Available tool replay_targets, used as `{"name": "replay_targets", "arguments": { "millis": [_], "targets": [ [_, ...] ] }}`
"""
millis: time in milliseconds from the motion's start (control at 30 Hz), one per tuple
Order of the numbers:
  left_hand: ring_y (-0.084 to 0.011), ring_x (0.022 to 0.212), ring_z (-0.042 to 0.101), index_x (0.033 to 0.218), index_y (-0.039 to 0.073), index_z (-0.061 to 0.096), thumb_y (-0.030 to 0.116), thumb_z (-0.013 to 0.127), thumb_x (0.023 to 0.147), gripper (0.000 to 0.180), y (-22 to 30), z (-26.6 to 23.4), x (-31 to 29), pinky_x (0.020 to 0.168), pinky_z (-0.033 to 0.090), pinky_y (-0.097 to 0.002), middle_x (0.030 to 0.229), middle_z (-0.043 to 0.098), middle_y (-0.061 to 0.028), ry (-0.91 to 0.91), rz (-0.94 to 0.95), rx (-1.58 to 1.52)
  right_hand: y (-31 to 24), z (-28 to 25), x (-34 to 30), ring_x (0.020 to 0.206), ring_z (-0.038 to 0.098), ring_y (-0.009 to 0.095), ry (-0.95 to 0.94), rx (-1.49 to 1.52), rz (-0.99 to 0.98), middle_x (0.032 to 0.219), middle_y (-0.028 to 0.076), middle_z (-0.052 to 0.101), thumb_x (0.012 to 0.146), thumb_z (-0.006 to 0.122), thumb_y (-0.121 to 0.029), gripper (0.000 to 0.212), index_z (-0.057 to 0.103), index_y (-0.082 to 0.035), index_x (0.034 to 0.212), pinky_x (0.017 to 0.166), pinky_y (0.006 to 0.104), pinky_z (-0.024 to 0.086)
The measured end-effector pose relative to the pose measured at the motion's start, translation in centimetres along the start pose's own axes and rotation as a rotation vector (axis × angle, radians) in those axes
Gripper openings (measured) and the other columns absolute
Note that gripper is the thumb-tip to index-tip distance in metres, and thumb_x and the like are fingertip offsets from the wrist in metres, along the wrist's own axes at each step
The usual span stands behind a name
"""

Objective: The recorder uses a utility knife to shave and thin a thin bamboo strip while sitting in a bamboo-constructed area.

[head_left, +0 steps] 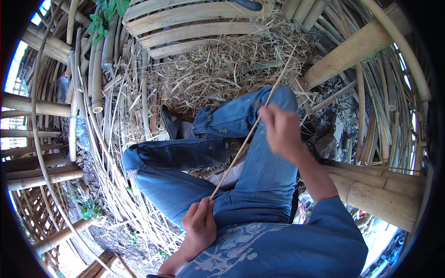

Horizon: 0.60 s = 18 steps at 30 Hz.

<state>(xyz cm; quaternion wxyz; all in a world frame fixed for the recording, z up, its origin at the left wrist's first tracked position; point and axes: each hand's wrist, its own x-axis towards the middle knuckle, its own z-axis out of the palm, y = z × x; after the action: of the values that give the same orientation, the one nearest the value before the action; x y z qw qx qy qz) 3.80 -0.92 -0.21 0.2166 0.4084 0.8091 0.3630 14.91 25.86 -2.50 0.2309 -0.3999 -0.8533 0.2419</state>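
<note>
Left hand (200, 225), between 6 and 7 o'clock: closed on the lower end of a thin strip (241, 150), that end hidden inside the fist. Right hand (281, 129), at 3 o'clock: blurred, curled tight at the strip's upper half; anything else inside the grip impossible to tell. Strip: long, slender, pale tan, nearly straight; slanting across the lap toward 1 o'clock, far end over straw and hard to separate from the stalks.

Beneath: blue jeans (271, 160), stained, knees bent. At 10 o'clock: dark shoe (172, 123), partly covered by a trouser leg; other foot hard to make out.

Farther out, at 12 o'clock: loose dry straw (208, 74); slatted bamboo panel (194, 32); dark curved object (248, 4), cut off by the upper edge, kind unclear. At 2 o'clock: thick bamboo pole (352, 55). At 8 o'clock: heaped thin canes (111, 173), partly washed out by glare.
</note>
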Motion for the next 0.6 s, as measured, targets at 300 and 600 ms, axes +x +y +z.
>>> {"name": "replay_targets", "arguments": {
  "millis": [300,600],
  "targets": [
    [-0.0216,0.053,0.055,0.097,-0.003,0.066,-0.004,0.065,0.085,0.012,0.1,-0.1,0.2,0.050,0.043,-0.0290,0.070,0.058,-0.0134,0.025,0.020,-0.047,-1.5,0.9,-2.3,0.044,0.058,0.027,0.013,-0.003,-0.041,0.053,0.010,0.053,0.095,0.057,-0.032,0.035,0.052,-0.006,0.072,0.041,0.0358,0.044],
    [-0.0204,0.054,0.057,0.097,-0.003,0.067,-0.004,0.065,0.085,0.012,-0.1,0.2,0.0,0.051,0.044,-0.0282,0.070,0.060,-0.0132,0.035,0.016,-0.065,-1.5,1.5,-2.6,0.040,0.056,0.025,0.029,0.006,-0.265,0.051,0.010,0.053,0.096,0.056,-0.033,0.037,0.052,-0.006,0.070,0.038,0.0368,0.041]
  ]
}}
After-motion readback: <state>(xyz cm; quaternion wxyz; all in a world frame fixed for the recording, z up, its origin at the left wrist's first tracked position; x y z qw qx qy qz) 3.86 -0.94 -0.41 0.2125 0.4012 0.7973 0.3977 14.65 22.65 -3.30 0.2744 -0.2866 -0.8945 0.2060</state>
